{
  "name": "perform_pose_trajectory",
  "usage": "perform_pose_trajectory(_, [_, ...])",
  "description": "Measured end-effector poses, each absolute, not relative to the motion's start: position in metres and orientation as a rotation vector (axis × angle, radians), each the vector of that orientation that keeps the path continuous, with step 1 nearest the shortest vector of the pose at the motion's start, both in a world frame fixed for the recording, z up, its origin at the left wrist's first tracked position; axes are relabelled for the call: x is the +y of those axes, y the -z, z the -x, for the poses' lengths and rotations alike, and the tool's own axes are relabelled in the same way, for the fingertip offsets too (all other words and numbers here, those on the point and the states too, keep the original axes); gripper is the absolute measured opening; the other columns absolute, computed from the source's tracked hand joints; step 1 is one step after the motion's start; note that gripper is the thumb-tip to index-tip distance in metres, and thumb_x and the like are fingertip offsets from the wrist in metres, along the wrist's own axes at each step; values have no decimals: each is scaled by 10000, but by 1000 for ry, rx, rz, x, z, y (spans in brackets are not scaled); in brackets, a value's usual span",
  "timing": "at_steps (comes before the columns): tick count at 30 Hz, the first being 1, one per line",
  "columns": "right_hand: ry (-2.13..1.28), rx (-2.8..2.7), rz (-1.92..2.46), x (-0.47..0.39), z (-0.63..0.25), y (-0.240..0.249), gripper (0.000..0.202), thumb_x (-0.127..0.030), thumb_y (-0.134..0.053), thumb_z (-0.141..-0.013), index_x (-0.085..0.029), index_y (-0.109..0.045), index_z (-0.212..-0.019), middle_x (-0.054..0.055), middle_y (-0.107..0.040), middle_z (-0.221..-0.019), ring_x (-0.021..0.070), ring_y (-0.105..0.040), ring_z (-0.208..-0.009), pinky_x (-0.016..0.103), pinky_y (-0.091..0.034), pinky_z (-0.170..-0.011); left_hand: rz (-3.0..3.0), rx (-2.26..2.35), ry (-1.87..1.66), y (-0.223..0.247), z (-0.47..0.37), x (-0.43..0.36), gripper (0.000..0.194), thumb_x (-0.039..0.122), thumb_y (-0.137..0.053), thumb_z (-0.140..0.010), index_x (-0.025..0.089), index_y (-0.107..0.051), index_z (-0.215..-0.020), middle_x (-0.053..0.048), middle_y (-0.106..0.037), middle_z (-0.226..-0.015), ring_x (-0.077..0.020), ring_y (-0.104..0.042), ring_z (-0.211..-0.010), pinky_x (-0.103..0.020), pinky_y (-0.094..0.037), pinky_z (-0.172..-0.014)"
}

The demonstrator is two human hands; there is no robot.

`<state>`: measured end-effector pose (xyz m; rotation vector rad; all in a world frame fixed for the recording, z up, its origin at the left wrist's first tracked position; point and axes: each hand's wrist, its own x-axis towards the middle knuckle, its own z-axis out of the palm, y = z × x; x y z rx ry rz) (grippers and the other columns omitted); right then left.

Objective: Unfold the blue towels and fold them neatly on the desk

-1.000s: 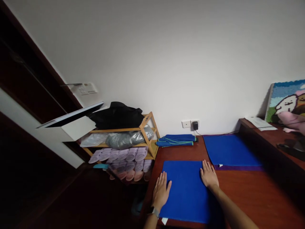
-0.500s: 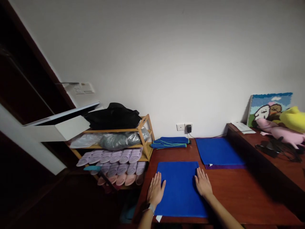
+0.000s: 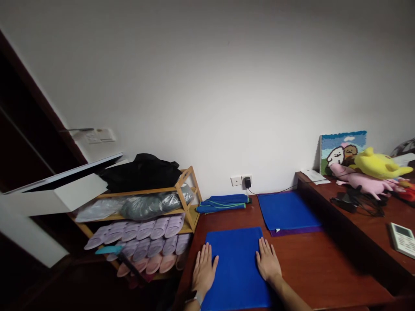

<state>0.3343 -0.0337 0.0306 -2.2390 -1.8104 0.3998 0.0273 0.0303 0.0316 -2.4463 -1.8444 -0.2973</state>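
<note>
A blue cloth (image 3: pixel 235 270) lies spread flat on the red-brown table (image 3: pixel 311 268) before me. My left hand (image 3: pixel 204 268) rests flat along its left edge, fingers stretched out, thumb on the fabric. On the opposite edge lies my right hand (image 3: pixel 268 261), also flat with its fingers extended. Neither hand grips anything. Farther back to the right, another blue cloth (image 3: pixel 288 211) lies flat with a purple cloth (image 3: pixel 296 232) showing under its near edge. Against the wall is a folded blue cloth with green edging (image 3: pixel 223 203).
A wooden shoe rack (image 3: pixel 191 190) with slippers (image 3: pixel 158 229) and a black bag (image 3: pixel 139 172) stands left. A raised surface at right holds plush toys (image 3: pixel 359 179), a picture (image 3: pixel 343 149), cables (image 3: pixel 366 205) and a remote control (image 3: pixel 403 239). A plugged-in black adapter (image 3: pixel 247 182) trails a cord.
The camera view has turned slightly right and up, bringing the remote control into sight. Both hands stay flat on the cloth's two side edges.
</note>
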Motion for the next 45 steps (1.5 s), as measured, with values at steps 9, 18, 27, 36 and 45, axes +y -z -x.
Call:
perform_pose_trajectory(9, [-372, -1926, 2234, -35, -337, -26, 657, -404, -195, -995, -168, -261, -1605, 36, -150, -1694, 217, -82, -1576, 449, -50, -1279, 3047, -1233, 391, -43, -188, -7, 619, 475, -179, -1074, 230, -115, -1639, -43, -207, -1699, -221, -192, -1563, -463, -243, -1277])
perform_pose_trajectory(18, [-362, -1837, 2259, -35, -336, -27, 695, -443, -131, -1002, -120, -196, -1613, 31, -150, -1693, 203, -110, -1574, 430, -71, -1283, 2817, -1673, 223, -33, -86, 3, 670, 572, -164, -1054, 230, -190, -1629, -48, -243, -1682, -238, -215, -1554, -495, -224, -1277])
perform_pose_trajectory(27, [-368, -1842, 2279, -34, -335, -31, 695, -436, -141, -999, -117, -213, -1613, 39, -162, -1693, 206, -128, -1570, 435, -97, -1283, 2461, -1933, 325, -7, 15, 13, 735, 628, -195, -1031, 200, -219, -1628, -70, -275, -1674, -245, -263, -1539, -481, -273, -1258])
perform_pose_trajectory(36, [-351, -1795, 2284, -73, -316, -33, 700, -473, -127, -1004, -148, -221, -1617, 15, -175, -1691, 224, -121, -1572, 441, -114, -1286, 2453, -1970, 296, -15, 7, 11, 787, 656, -169, -1021, 146, -267, -1612, -85, -257, -1674, -243, -236, -1547, -472, -236, -1273])
perform_pose_trajectory(45, [-395, -1765, 2242, -87, -314, -37, 702, -449, -145, -1000, -113, -221, -1611, 32, -176, -1688, 213, -130, -1569, 408, -103, -1293, 2425, -1940, 177, -16, 9, 17, 713, 567, -221, -1027, 150, -313, -1599, -71, -272, -1666, -242, -241, -1544, -478, -223, -1276])
